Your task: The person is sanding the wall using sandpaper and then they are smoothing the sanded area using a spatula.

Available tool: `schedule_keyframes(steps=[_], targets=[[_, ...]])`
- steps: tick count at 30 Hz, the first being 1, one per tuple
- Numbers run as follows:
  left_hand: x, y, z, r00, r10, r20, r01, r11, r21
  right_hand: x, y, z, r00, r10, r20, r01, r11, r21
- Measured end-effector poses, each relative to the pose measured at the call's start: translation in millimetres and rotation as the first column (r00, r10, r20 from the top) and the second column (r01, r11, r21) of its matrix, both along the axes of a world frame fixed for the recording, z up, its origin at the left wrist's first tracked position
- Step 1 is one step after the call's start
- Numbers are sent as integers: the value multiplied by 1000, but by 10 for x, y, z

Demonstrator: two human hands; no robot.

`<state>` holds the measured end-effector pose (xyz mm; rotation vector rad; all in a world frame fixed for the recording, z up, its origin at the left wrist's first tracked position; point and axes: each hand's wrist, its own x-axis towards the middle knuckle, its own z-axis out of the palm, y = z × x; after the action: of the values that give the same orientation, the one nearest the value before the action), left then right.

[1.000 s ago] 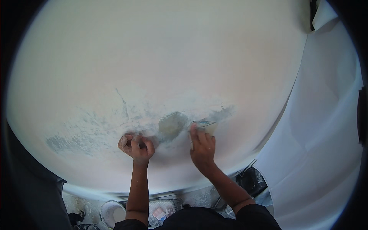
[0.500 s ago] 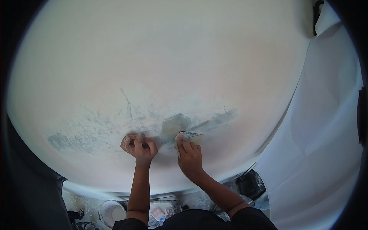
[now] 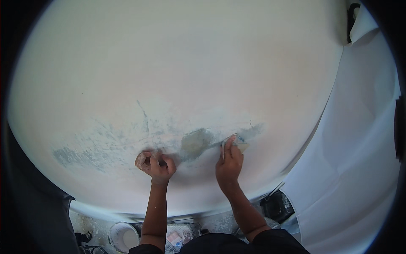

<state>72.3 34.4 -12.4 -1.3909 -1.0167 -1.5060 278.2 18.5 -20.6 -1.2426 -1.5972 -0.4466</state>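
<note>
A large, pale, curved panel fills most of the view, with scuffed grey marks across its lower part. My right hand presses a folded piece of sandpaper, beige with blue print on its back, against the panel beside a streak of grey. Just left of it lies a rounded grey patch. My left hand, fingers dusty and curled in, rests close to the panel left of that patch. What those fingers hold, if anything, cannot be made out.
A white sheet hangs along the right side. Below the panel's near edge stand a white bucket, a tray with small pink and white pieces and a black container. Dark cloth borders the left.
My right hand has slid the sandpaper to the right and slightly up along the panel, uncovering more of the grey patch. My left hand has stayed almost where it was.
</note>
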Motion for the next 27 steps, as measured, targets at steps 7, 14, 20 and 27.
schedule_keyframes(steps=[7, 14, 20, 27], targets=[[-71, -32, -36, 997, 80, -24, -80, 996, -24, 224, 22, 94, 993, -22, 117, 22, 1000, 7], [-77, 28, -66, 999, -44, 29, 43, 999, 34, 151, -48, 40, 989, 40, 140, -39, 999, -13], [-21, 31, -24, 999, 19, 38, -20, 1000, 9, -219, -83, -39, 985, 166, 51, -166, 986, 8], [-45, 44, -45, 999, -30, 40, 30, 999, 14, -199, -10, -32, 996, 73, -51, -71, 997, 41]])
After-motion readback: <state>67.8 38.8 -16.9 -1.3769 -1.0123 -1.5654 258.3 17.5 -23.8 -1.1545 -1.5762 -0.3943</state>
